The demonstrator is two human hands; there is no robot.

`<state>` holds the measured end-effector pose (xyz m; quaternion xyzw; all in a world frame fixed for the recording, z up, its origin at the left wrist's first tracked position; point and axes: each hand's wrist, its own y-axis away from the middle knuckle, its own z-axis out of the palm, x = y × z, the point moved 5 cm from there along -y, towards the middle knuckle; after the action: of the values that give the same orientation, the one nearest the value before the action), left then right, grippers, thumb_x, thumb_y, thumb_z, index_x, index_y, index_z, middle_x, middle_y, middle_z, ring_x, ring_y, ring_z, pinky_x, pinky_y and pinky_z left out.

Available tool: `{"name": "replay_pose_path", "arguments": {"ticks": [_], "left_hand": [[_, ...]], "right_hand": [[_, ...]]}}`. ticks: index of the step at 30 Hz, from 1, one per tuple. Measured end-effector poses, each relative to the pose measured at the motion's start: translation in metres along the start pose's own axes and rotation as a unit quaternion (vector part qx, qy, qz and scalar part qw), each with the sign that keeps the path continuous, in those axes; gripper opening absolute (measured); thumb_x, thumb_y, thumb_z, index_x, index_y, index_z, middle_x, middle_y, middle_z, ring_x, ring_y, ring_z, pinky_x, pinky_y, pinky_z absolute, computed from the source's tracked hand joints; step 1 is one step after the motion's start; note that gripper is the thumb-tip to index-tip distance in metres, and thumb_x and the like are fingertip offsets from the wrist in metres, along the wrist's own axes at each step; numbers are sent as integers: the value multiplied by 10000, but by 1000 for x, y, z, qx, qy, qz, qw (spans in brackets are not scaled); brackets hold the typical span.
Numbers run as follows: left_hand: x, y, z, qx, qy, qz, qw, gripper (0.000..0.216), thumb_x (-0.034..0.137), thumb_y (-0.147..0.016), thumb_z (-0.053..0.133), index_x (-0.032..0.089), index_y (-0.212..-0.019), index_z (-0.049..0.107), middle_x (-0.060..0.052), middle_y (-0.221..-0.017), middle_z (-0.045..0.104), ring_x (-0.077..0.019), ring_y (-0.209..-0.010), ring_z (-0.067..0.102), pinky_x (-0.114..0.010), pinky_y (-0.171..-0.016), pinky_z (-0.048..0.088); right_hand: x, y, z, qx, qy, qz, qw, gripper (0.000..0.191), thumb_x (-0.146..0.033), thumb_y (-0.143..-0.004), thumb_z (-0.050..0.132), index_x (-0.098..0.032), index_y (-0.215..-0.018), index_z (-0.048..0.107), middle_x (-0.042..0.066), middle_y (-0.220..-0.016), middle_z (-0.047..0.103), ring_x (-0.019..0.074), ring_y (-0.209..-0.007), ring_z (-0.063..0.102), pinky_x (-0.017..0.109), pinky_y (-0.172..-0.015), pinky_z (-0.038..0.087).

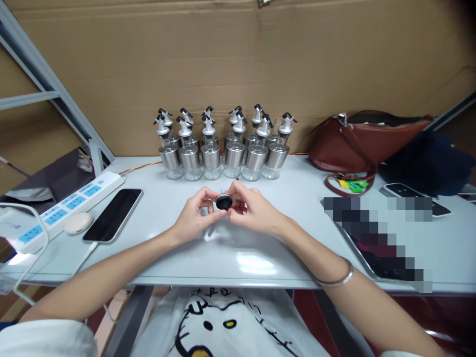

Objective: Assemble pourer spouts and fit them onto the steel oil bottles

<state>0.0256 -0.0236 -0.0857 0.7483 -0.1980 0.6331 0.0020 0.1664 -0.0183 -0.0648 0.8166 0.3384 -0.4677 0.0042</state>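
Observation:
My left hand [195, 214] and my right hand [252, 208] meet above the middle of the white table [230, 258]. Together they pinch a small round black cap part [224, 201] with a bit of metal on top. Fingers of both hands are curled around it. Behind them, at the back of the table, stand several glass oil bottles [223, 148] with steel bands and silver-black pour spouts, in two rows against a cardboard wall.
A black phone [113, 214] lies at the left with a white cable, beside a white earbud case [78, 222] and a white-blue power strip [67, 203]. A brown leather bag [360, 139] sits at the back right, another phone [412, 196] near it. Part of the right side is blurred out.

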Motion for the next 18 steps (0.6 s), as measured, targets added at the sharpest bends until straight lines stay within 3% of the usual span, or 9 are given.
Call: {"name": "replay_pose_path", "arguments": {"ticks": [10, 18], "left_hand": [[0, -3, -1, -11, 15, 1, 1000, 284, 331, -701, 740, 160, -803, 539, 14, -780, 568, -85, -618, 445, -229, -633, 383], [3, -3, -2, -10, 23, -23, 999, 351, 371, -645, 778, 168, -749, 511, 31, -717, 528, -83, -600, 431, -219, -598, 359]], "right_hand": [[0, 0, 0, 10, 27, 7, 1000, 163, -208, -686, 524, -218, -793, 402, -84, -556, 426, 84, -507, 380, 209, -503, 324], [-1, 0, -1, -1, -21, 8, 1000, 142, -196, -678, 528, -215, -748, 406, -92, -538, 382, 74, -515, 322, 200, -497, 300]]}}
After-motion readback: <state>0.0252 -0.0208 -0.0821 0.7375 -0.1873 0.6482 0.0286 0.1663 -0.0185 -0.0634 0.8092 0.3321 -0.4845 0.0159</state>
